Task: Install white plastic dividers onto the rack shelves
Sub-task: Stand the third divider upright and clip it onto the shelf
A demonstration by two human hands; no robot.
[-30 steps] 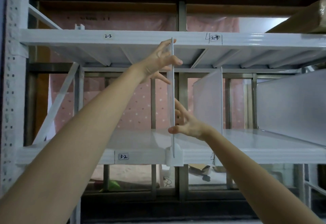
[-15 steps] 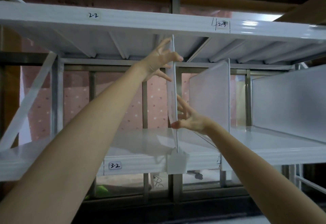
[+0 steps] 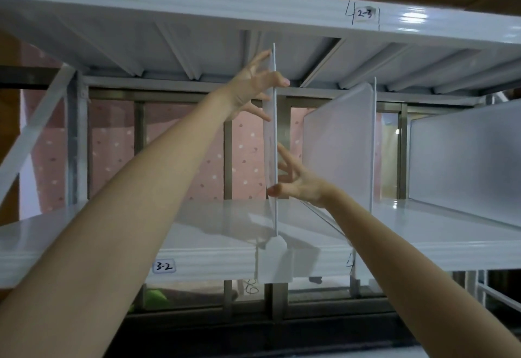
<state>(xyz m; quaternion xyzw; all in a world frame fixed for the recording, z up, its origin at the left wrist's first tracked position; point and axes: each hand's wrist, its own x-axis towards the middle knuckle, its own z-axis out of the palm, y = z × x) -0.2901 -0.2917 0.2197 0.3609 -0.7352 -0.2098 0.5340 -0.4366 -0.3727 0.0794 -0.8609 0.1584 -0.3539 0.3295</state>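
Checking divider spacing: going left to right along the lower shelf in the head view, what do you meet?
Label 3-2 → held divider, gripped by left hand above and right hand below → second divider → third divider.

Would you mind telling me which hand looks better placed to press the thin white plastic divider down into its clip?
Probably the left hand: it grips the thin white plastic divider near its top edge, while the right hand only steadies it lower down.
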